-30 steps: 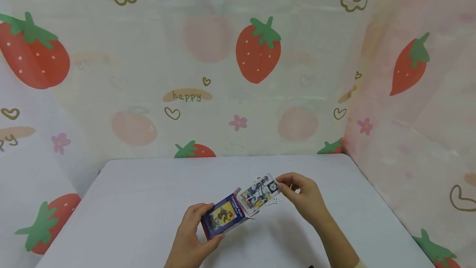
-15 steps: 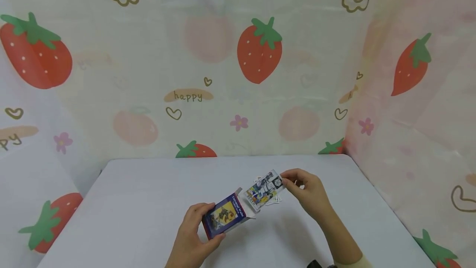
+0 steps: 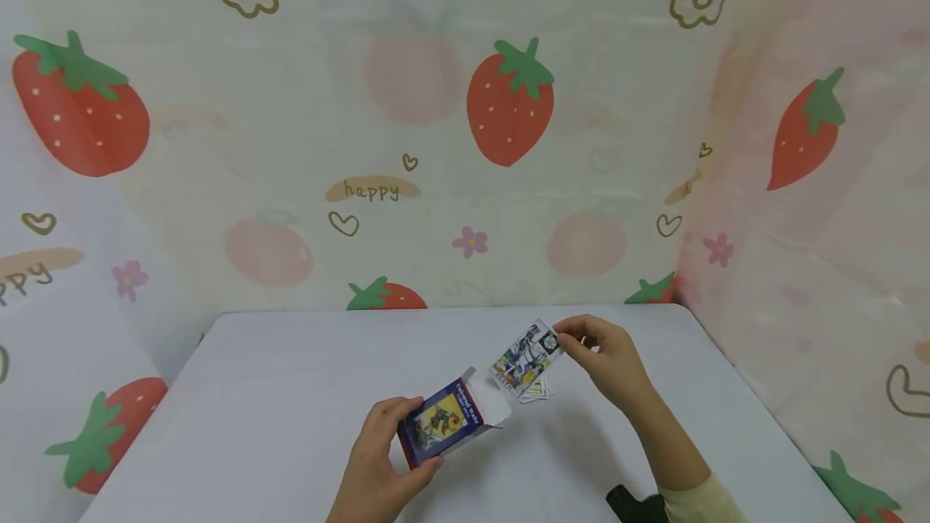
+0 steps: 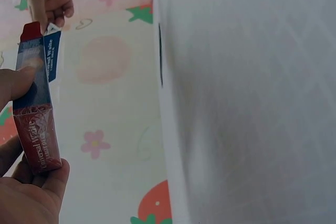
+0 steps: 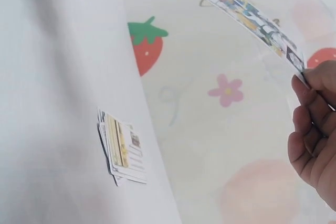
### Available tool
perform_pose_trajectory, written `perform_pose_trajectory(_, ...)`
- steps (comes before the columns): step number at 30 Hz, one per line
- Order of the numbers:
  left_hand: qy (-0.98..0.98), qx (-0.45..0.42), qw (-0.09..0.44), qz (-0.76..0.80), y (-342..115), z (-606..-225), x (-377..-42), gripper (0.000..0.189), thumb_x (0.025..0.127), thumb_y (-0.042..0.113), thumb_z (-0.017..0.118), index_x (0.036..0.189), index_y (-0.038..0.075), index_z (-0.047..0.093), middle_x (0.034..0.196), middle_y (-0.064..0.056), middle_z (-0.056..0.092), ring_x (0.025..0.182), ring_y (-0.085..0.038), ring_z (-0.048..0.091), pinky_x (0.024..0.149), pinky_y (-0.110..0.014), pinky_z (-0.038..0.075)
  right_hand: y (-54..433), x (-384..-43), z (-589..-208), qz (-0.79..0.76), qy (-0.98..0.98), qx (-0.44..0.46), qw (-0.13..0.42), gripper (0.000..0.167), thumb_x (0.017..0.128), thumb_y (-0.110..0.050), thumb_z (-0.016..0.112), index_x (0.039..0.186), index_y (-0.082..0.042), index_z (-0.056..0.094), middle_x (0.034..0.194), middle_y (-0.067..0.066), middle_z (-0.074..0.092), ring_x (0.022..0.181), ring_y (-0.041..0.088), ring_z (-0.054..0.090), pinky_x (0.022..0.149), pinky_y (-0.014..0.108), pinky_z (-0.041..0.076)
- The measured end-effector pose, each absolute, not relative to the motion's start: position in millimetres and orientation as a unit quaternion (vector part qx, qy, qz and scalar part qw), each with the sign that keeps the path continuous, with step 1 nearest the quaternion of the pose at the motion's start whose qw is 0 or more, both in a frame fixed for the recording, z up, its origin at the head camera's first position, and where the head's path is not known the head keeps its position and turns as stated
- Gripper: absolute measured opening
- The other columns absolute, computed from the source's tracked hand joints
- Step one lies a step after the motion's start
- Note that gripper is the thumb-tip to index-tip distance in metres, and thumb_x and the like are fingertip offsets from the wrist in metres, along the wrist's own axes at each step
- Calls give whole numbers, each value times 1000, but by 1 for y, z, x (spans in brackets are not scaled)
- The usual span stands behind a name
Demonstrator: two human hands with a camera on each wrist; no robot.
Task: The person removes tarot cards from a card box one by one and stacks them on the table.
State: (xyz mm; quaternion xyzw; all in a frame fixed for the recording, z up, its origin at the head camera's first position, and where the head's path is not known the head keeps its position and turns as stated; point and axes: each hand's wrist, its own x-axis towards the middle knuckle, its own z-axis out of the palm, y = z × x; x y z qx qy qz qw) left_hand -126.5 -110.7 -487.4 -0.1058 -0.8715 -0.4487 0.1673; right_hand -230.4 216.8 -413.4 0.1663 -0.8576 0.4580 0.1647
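My left hand (image 3: pixel 385 450) grips a blue and red tarot card box (image 3: pixel 439 422) with a yellow picture on its front, tilted up to the right. Its top flap (image 3: pixel 488 398) stands open. Thumb and fingers hold the box by its two sides, as the left wrist view also shows. Up and right of the flap, my right hand (image 3: pixel 606 353) pinches a tarot card (image 3: pixel 526 357) by its upper corner, picture side up. The card is out of the box, its lower end close to the flap. In the right wrist view it bends slightly.
A small pile of cards (image 5: pixel 123 148) lies on the white table (image 3: pixel 305 394), partly behind the held card in the head view. A black object (image 3: pixel 635 504) sits at the right wrist by the sleeve. Strawberry-printed curtains (image 3: pixel 508 103) hang behind and beside the table.
My right hand has drawn the card out of the box, moving it up and right, away from the opening. The left hand keeps the box in nearly the same place.
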Motion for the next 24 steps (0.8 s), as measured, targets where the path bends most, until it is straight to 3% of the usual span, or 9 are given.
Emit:
perform_pose_trajectory(8, -869, -109, 167, -452, -110, -487, -127, 76, 71, 20, 95, 137, 24, 59, 132, 10, 53, 114, -8, 54, 98, -35, 55, 218, -245, -408, 452, -859, 180, 157, 8, 97, -14, 71, 104, -12, 75, 90, -1, 73, 80, 20, 60, 68, 28, 50)
perform_pose_trajectory(18, -874, -104, 153, -450, -110, -487, -126, 75, 73, 22, 94, 138, 21, 59, 131, 9, 53, 113, -9, 53, 97, -34, 55, 215, -274, -412, 441, -866, 196, 134, 10, 98, -15, 70, 105, -12, 76, 94, 0, 74, 81, 16, 59, 72, 26, 49)
perform_pose_trajectory(24, -871, -105, 156, -454, -110, -486, -126, 74, 73, 20, 94, 138, 18, 59, 131, 9, 53, 113, -9, 53, 97, -33, 55, 212, -288, -415, 442, -868, 197, 110, 10, 99, -15, 69, 105, -11, 76, 94, 2, 73, 79, 18, 58, 67, 26, 49)
